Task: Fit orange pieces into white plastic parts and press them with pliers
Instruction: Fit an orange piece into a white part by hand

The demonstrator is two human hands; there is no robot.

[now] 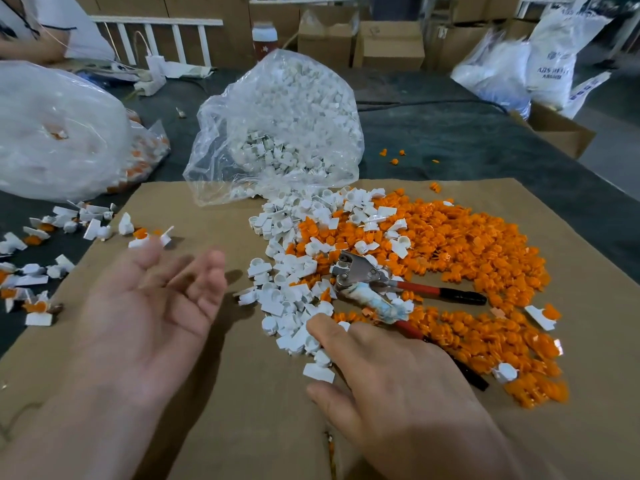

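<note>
A heap of orange pieces (467,244) and a heap of white plastic parts (294,296) lie mixed on a brown cardboard sheet (214,393). The pliers (360,275), red-handled with black tips and one handle wrapped in cloth tape, rest on top of the heaps. My right hand (398,393) lies palm down at the near edge of the white parts, its forefinger stretched out among them and its far side over the lower pliers handle. My left hand (149,306) hovers palm up over the cardboard, fingers relaxed, holding nothing and blurred.
A clear bag of white parts (280,126) stands open behind the heaps. Joined white-and-orange pieces (38,237) lie scattered at the left, beside a large clear bag (59,133). Boxes and sacks (550,57) line the back. Another person's arm (31,43) shows top left.
</note>
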